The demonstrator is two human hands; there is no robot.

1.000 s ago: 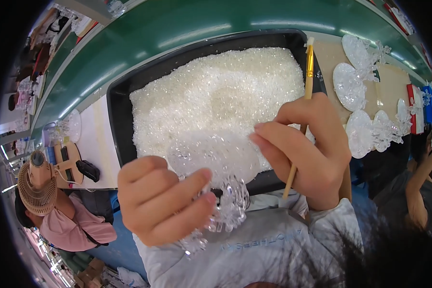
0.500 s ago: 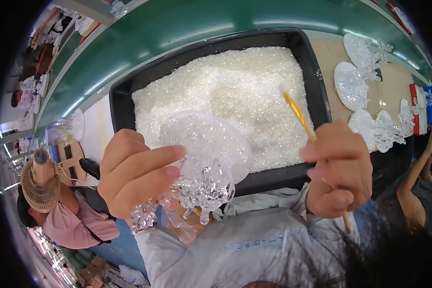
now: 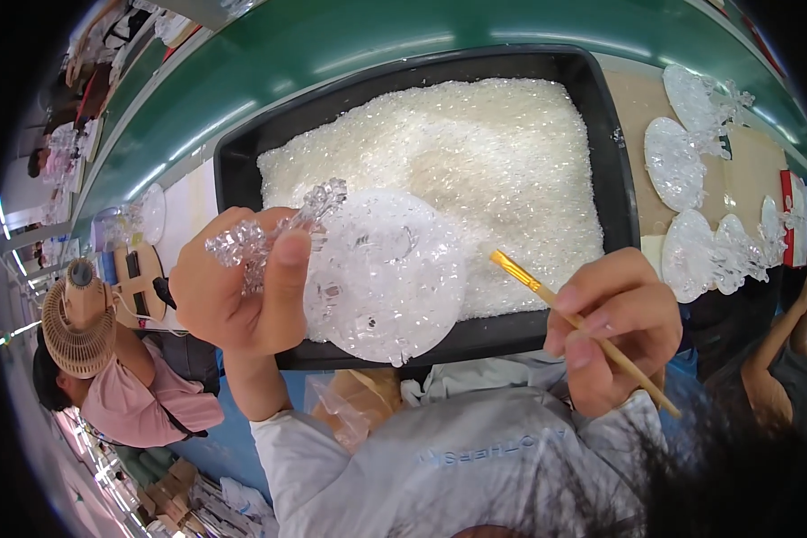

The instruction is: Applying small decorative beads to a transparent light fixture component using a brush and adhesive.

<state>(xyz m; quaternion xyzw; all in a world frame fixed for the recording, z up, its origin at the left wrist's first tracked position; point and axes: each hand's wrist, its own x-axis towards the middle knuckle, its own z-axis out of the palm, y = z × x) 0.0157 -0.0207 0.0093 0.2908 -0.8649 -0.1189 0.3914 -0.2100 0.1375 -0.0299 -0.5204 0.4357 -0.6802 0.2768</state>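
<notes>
My left hand [image 3: 242, 300] is closed round the knobbly stem of a clear plastic ornament. Its round, frosted-looking disc [image 3: 390, 282] faces up over the near part of a black tray [image 3: 620, 193]. White glittering flakes [image 3: 475, 125] fill the tray in a heap. Between the fingertips of my right hand [image 3: 623, 314], a thin paintbrush [image 3: 522, 272] with a wooden handle and gold ferrule tilts toward the disc. Its tip is apart from the disc, above the flakes near the tray's front.
Several similar clear ornaments [image 3: 677, 166] lie on the brown board to the right. A red box [image 3: 793, 220] stands beyond them. At the left, a person in a pink top [image 3: 148, 399] sits near a beige fan [image 3: 79, 318]. Another person's arm [image 3: 767, 359] shows at far right.
My left hand has turned the ornament over, so the disc faces up and the stem points left. The brush has dropped lower and tilted further, in my right hand.
</notes>
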